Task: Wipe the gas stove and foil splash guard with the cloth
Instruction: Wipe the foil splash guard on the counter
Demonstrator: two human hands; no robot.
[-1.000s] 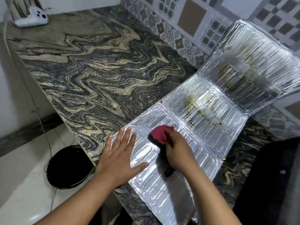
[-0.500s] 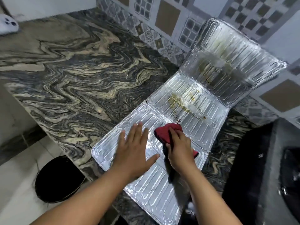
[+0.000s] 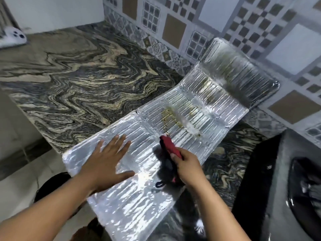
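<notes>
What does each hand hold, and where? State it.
The right hand grips the red cloth at its near end. The left hand holds nothing, pressing flat on the foil splash guard.

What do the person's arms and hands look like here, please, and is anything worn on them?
Both forearms are bare: no sleeves reach into view, and no gloves cover either hand. The left hand and the right hand show no rings on the fingers, and no watch or bracelet is visible at either wrist.

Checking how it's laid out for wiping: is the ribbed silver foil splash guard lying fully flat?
Not fully. The ribbed silver foil splash guard lies flat on the marbled countertop except its far panel, which tilts up against the tiled wall.
</notes>
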